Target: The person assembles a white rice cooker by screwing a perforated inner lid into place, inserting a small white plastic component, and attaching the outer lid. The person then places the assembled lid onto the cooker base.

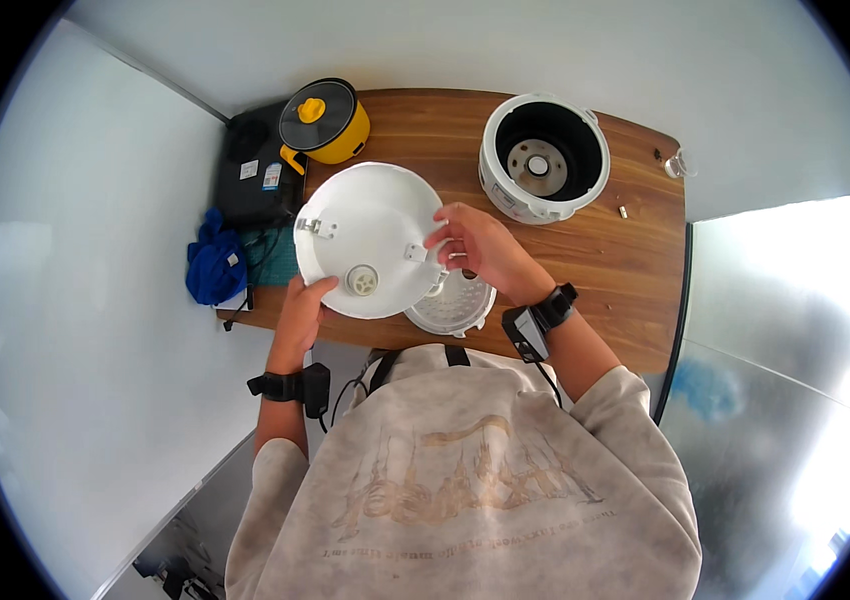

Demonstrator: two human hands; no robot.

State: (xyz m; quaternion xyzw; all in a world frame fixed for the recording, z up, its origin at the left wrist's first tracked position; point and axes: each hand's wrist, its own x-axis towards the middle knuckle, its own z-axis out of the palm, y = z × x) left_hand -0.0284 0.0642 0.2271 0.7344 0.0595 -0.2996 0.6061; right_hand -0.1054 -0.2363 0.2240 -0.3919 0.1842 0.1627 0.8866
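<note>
A round white lid shell [370, 215], the shape of a rice cooker's lid, is tilted with its hollow inner side towards me. Inside it are a metal hinge piece [317, 229], a small white bracket [415, 253] and a round slotted vent [362, 280]. My left hand [297, 315] grips its lower left rim, thumb on the inner side. At the right rim is my right hand [480, 250], its fingers loosely bent and apart near the bracket; whether they touch the shell is unclear. Partly hidden below lies a pale perforated round plate [453, 306].
A white cooker body [543, 160] stands open at the back right, and a yellow pot with a dark lid [325, 122] at the back left. Beside it are a black case [250, 190] and blue cloth [213, 262]. A clear cup [678, 163] sits by the right edge.
</note>
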